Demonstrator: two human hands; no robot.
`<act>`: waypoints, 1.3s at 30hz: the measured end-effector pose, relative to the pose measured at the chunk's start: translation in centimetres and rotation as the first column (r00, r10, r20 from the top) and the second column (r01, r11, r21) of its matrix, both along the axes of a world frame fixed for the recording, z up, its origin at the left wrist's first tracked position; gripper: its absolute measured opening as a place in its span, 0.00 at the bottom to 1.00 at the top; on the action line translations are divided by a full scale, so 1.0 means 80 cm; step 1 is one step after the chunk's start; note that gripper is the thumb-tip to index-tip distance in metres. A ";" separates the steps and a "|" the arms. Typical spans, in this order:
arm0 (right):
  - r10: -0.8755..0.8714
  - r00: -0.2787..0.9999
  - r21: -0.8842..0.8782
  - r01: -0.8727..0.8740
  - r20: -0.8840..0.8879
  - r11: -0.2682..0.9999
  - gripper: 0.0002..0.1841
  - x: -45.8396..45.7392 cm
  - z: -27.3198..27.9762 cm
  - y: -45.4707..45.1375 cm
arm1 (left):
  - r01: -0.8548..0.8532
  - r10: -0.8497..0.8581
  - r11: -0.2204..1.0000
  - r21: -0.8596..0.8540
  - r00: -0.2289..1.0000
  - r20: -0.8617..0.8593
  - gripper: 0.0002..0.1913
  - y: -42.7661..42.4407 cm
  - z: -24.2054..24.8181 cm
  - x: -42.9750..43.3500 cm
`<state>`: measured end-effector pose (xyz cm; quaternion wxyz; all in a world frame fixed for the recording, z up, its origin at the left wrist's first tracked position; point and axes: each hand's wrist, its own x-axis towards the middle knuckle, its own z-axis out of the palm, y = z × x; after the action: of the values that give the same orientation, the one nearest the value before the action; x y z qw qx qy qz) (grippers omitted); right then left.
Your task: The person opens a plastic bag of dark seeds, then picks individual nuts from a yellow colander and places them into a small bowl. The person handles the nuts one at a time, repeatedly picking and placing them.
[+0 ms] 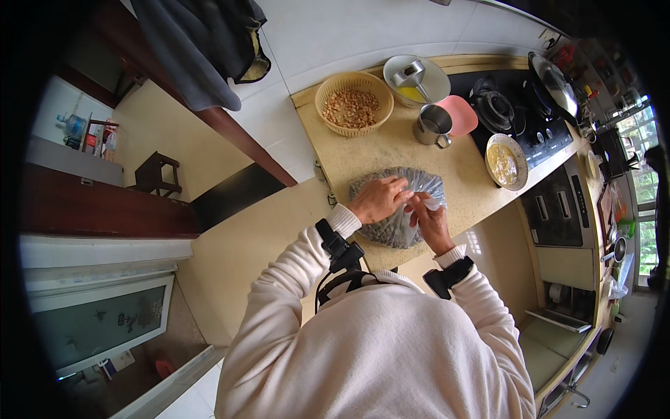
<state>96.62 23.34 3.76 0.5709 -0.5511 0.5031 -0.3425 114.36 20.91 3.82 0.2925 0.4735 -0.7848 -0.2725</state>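
A clear plastic bag (390, 235) full of small dark greyish pieces lies on the near end of the countertop; I cannot tell what the pieces are. My left hand (381, 199) rests over the bag's top, its thumb and fingertips pinching the gathered plastic. Facing it, my right hand (432, 222) grips the bunched mouth of the same bag, and a whitish tuft of plastic sticks out beside its fingers. The fingertips of both hands meet above the middle of the bag.
Behind the bag stand a plastic basket (384, 116) of nuts or similar pieces, a bowl (442, 78) holding a metal tool and yellow contents, a metal mug (434, 123) and a pink dish (463, 118). A patterned bowl (505, 162) sits near the counter's edge, beside the gas hob (544, 123).
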 end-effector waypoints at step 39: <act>-0.187 0.982 -0.344 0.165 -0.030 0.924 0.11 0.004 0.058 -0.051 | -0.210 0.194 0.977 0.024 0.848 -0.493 0.07 -0.059 0.018 0.000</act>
<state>96.94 19.27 8.40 0.4181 -0.6044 0.5011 -0.4569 114.40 16.19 5.29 0.5171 0.4636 -0.6340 -0.3401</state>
